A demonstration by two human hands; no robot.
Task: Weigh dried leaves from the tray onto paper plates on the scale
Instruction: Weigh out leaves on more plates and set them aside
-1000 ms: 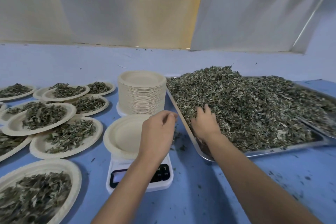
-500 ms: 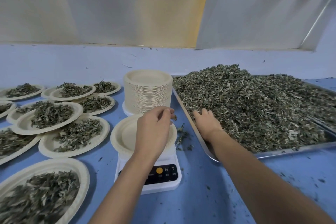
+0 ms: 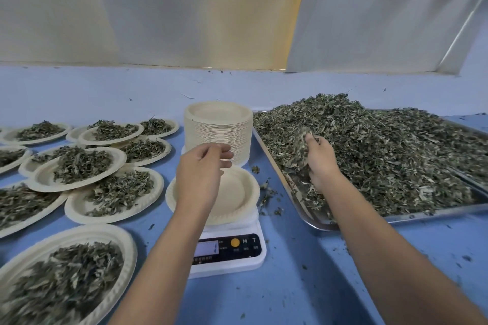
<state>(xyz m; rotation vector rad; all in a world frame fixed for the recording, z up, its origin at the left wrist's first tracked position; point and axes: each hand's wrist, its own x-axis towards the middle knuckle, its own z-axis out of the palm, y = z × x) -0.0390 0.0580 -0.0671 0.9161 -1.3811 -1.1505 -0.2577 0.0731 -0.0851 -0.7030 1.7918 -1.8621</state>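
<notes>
An empty paper plate [image 3: 239,194] sits on the white digital scale [image 3: 229,250] in the middle. My left hand [image 3: 202,174] hovers over the plate with fingers loosely curled and nothing in them. On the right, a metal tray [image 3: 433,212] holds a large heap of dried leaves [image 3: 383,145]. My right hand [image 3: 318,158] is at the heap's left edge, gripping a clump of leaves lifted just above the tray.
A tall stack of paper plates [image 3: 217,134] stands behind the scale. Several plates filled with leaves [image 3: 79,166] cover the left side of the blue table [image 3: 290,285]. Leaf crumbs lie between scale and tray. A wall runs along the back.
My right hand has closed on a clump of leaves and raised it from the tray. My left hand stays above the plate, its fingers now loosened.
</notes>
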